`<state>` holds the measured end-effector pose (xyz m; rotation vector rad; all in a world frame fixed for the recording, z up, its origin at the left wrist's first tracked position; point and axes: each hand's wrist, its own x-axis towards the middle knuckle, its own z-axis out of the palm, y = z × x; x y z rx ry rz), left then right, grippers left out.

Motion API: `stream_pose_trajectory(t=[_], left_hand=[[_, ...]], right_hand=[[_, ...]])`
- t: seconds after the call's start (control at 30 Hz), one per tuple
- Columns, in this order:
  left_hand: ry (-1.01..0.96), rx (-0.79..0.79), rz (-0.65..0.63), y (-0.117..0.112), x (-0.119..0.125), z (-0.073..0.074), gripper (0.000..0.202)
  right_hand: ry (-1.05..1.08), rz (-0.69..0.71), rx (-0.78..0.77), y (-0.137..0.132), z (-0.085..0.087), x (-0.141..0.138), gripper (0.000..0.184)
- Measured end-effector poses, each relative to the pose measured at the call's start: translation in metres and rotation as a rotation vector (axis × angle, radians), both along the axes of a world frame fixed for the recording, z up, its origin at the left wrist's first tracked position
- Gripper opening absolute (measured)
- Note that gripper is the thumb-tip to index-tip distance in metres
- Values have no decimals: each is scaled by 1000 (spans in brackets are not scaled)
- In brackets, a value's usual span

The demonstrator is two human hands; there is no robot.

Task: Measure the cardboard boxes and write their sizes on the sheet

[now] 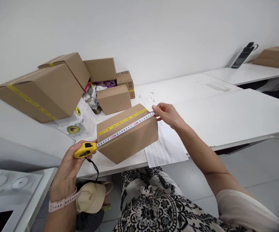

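My left hand (73,158) is closed around a yellow and black tape measure (84,150) at the near left end of a brown cardboard box (129,140). The white blade (123,130) is drawn out along the box's top edge, beside a strip of yellow packing tape (122,122). At the box's far right end, my right hand (165,113) pinches the blade's tip between thumb and fingers. A black wrist strap (93,167) dangles from the tape measure. Printed sheets (167,148) lie on the table to the right, partly under the box.
Large taped cartons (44,91) are stacked at the left on a white avocado-print box (78,124). Behind stands an open carton (114,98) with packaged goods. A dark bottle (244,55) stands far right. A cap (91,197) is below the white table (216,119).
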<state>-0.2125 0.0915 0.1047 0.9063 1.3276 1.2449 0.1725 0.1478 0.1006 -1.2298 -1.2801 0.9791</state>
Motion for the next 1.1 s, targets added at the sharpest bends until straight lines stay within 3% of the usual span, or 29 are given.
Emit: stream_pose_trajectory(t=[0.13, 0.27, 0.4, 0.5, 0.57, 0.67, 0.87, 1.1], left_hand=[[12, 8, -46, -4, 2, -14, 33], [87, 186, -56, -37, 6, -29, 25], [325, 374, -40, -87, 9, -52, 16], [490, 400, -166, -109, 5, -72, 18], [533, 382, -225, -110, 0, -83, 19], [537, 349, -231, -99, -8, -93, 20], [511, 260, -195, -79, -14, -107, 28], [450, 242, -154, -60, -8, -130, 35]], right_hand=[[-27, 20, -74, -5, -13, 3, 46], [54, 9, 96, -29, -29, 9, 38], [128, -13, 239, -58, -75, 21, 28], [193, -48, 192, -70, -118, 29, 25], [233, -81, 162, -70, -138, 31, 25], [291, -109, 141, -61, -153, 27, 27], [380, -159, 119, -35, -164, 8, 29], [436, -278, 65, -23, -175, -19, 27]])
